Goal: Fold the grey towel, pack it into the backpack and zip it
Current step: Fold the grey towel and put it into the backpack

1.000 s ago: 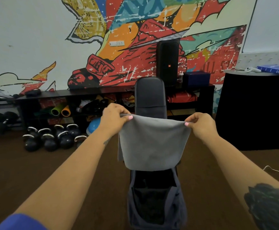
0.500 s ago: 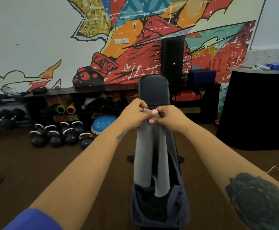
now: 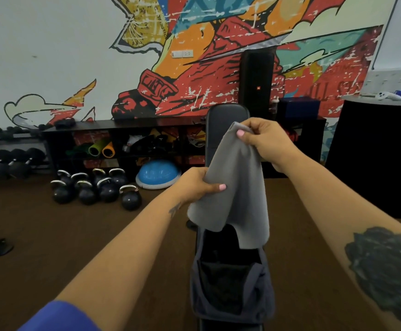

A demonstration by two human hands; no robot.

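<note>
Holding the towel (image 3: 233, 187) up with both hands, above the open backpack (image 3: 230, 283).
Right hand (image 3: 266, 142) pinches its top corner; left hand (image 3: 194, 185), lower, grasps its left edge. Backpack lies on the bench (image 3: 225, 115) below them.

Towel (image 3: 233, 187): plain grey, no pattern. Backpack (image 3: 233, 290): dark navy-grey shell, black interior. Bench pad (image 3: 218, 120): black. Wall mural (image 3: 218, 56): red, orange, yellow, teal, outlined in black on white. Balance dome (image 3: 157, 173): light blue, white rim. Kettlebells (image 3: 94, 187): black, silver handles. Rolled mats (image 3: 101, 150): one green, one orange. Floor (image 3: 75, 235): dark brown. Sleeve (image 3: 58, 316): blue. Fingernails: pink.
</note>
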